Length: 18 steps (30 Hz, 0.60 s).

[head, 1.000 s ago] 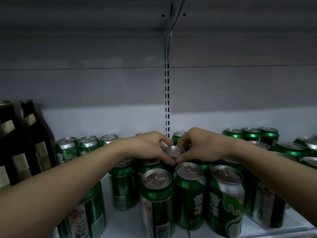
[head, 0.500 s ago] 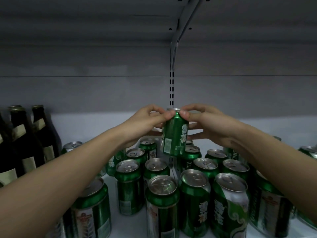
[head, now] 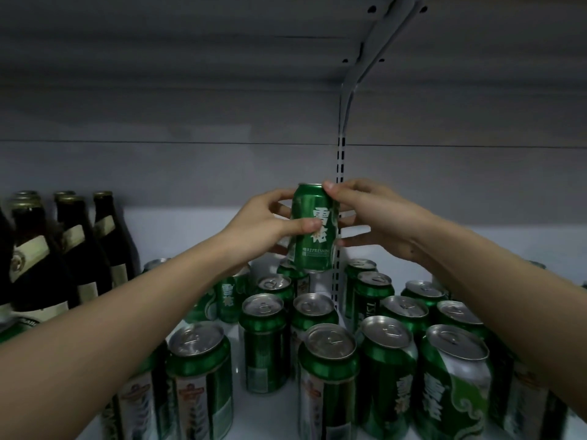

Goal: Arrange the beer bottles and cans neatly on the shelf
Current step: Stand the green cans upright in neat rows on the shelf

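Above standing cans (head: 330, 339): left hand (head: 260, 225), right hand (head: 370, 214) both grip green can (head: 313, 230); upright, perhaps slightly tilted.

Two hands in my feed, left hand (head: 263, 227) and right hand (head: 374, 217). One raised green can (head: 313, 230) is gripped between them. Standing cans (head: 330, 369) below the hands: I count twelve clear silver lids. More cans are partly hidden behind both forearms, so I can't count those. Dark bottles (head: 31, 265) to the left of the left hand: five caps visible, with maybe a sixth at the frame edge, unclear.
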### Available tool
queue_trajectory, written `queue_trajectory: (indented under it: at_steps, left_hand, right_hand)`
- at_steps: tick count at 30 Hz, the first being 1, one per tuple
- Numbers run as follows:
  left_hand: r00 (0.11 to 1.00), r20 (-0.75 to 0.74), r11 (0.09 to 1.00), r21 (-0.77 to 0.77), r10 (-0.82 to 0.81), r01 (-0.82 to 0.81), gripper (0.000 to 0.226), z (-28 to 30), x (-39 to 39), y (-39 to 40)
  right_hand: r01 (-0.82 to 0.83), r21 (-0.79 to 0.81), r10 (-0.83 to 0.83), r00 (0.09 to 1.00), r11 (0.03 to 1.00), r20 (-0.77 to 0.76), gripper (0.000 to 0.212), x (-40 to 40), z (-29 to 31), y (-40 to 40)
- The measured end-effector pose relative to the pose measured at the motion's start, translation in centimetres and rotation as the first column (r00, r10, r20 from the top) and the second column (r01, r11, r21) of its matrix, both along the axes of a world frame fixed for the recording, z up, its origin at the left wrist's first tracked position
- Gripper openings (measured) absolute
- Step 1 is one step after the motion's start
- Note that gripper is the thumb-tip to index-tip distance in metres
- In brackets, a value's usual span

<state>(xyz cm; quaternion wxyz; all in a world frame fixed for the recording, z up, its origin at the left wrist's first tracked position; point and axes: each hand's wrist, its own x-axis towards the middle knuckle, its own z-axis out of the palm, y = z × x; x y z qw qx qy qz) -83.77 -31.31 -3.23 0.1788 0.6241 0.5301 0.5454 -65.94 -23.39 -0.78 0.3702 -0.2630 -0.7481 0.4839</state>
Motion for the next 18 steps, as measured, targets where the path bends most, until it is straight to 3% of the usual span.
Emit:
queue_trajectory:
  at_steps: [7,11,18]
  left_hand:
    - [0.993,0.114,1.000,0.010,0.027,-0.029,0.058,-0.1,-3.0,-1.7]
    - [0.992,0.120,0.999,0.016,0.046,-0.048,0.055,0.3,-5.1,-3.1]
    - [0.965,-0.144,0.975,-0.004,0.218,-0.221,0.070,-0.2,-10.0,-7.1]
  right_hand:
    - [-0.141,0.030,0.140,0.989,0.990,0.046,0.025,-2.6,0.6,-1.0]
    - [-0.145,0.037,0.146,0.989,0.989,-0.018,0.033,-5.1,0.8,-2.0]
    - [-0.143,0.012,0.143,0.989,0.990,-0.036,0.041,-10.9,0.4,-4.7]
